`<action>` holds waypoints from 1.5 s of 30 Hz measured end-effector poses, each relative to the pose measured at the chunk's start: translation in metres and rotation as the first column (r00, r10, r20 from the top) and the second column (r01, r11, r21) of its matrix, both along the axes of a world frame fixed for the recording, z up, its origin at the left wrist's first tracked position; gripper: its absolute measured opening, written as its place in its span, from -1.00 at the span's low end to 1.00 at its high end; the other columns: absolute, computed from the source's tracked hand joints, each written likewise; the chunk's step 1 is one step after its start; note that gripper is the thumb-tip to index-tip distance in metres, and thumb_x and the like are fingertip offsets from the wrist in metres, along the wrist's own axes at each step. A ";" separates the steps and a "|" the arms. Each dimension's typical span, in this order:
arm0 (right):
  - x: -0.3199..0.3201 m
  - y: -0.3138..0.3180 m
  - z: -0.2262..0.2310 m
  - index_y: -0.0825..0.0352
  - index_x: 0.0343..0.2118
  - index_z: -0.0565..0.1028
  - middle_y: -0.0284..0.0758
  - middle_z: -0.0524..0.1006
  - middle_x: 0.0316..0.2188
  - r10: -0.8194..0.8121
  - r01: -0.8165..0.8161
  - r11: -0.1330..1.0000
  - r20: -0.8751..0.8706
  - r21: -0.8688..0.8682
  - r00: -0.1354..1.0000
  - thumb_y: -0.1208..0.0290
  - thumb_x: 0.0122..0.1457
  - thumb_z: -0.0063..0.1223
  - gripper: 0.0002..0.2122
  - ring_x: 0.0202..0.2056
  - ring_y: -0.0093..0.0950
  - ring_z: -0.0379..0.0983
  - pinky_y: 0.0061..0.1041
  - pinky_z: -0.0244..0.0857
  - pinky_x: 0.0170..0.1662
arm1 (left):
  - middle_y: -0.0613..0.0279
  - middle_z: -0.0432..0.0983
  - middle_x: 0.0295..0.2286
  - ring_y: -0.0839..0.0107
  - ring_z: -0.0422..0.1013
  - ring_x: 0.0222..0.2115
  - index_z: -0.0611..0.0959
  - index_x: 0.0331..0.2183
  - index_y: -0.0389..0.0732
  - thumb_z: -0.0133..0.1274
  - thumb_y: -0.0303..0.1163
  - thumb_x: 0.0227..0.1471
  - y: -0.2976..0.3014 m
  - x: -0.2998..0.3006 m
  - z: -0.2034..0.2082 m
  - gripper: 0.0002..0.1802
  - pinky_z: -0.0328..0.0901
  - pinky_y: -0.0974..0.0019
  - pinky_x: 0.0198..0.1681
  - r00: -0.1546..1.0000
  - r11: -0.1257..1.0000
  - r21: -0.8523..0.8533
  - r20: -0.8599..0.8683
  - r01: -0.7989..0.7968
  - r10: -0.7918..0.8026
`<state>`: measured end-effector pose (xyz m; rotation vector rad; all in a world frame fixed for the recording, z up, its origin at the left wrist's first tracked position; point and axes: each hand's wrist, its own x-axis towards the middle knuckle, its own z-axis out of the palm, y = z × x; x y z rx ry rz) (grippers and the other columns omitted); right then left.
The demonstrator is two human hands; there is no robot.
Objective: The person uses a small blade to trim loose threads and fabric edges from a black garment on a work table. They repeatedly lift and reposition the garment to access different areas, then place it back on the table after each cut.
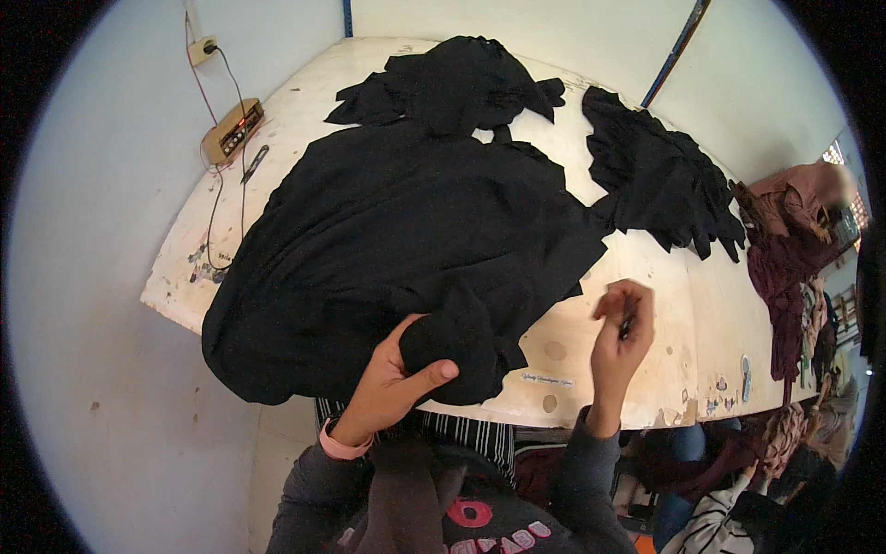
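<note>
A large heap of black cloth (397, 231) is spread over the near left of the table and hangs over its front edge. My left hand (392, 374) grips a bunched fold of this cloth at the near edge, thumb on top and fingers hidden beneath. My right hand (623, 323) is raised to the right of the heap, apart from the cloth. Its fingers curl inward, slightly blurred, around a small dark thing that I cannot make out.
Black cloth pieces (461, 83) lie at the back, and another black pile (655, 171) at the right. A corded brown box (233, 132) stands at the left table edge, near a dark slim tool (257, 162). People (794, 203) and maroon cloth (775, 286) are at the right.
</note>
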<state>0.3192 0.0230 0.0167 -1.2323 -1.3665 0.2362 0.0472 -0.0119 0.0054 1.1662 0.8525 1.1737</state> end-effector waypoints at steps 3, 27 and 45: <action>-0.037 -0.024 0.016 0.37 -0.06 0.55 -0.25 0.64 -0.08 0.465 -0.528 0.828 -0.296 -0.186 0.834 0.67 0.12 0.18 -0.70 -0.35 -0.64 0.56 -0.69 0.36 -0.30 | 0.07 0.62 -0.16 0.40 0.58 -0.22 0.68 -0.15 -0.44 0.29 -0.50 0.02 0.016 -0.007 0.003 -0.67 0.45 0.36 -0.15 0.918 0.873 0.464 -0.393 0.154 0.047; -0.061 -0.034 -0.035 0.32 -0.54 0.42 -0.41 0.36 -0.58 0.331 -0.380 0.904 -0.245 -0.193 0.911 0.51 -0.02 0.47 -0.70 -0.57 -0.70 0.17 -0.67 0.08 -0.49 | 0.09 0.61 -0.23 0.31 0.55 -0.23 0.59 -0.23 -0.28 0.11 -0.74 -0.08 0.019 -0.012 0.005 -0.70 0.39 0.35 -0.24 0.686 0.684 0.668 -0.352 -0.293 0.637; -0.067 -0.023 -0.034 0.27 -0.23 0.34 -0.49 0.43 -0.35 0.418 -0.660 0.711 -0.608 -0.244 0.675 0.58 0.28 0.16 -0.82 -0.33 -0.78 0.30 -0.72 0.15 -0.30 | 0.21 0.63 -0.20 0.42 0.51 -0.17 0.66 -0.06 -0.31 0.36 -0.17 0.05 0.005 -0.023 -0.016 -0.49 0.35 0.37 -0.01 0.916 0.914 -0.308 -0.377 -0.265 0.139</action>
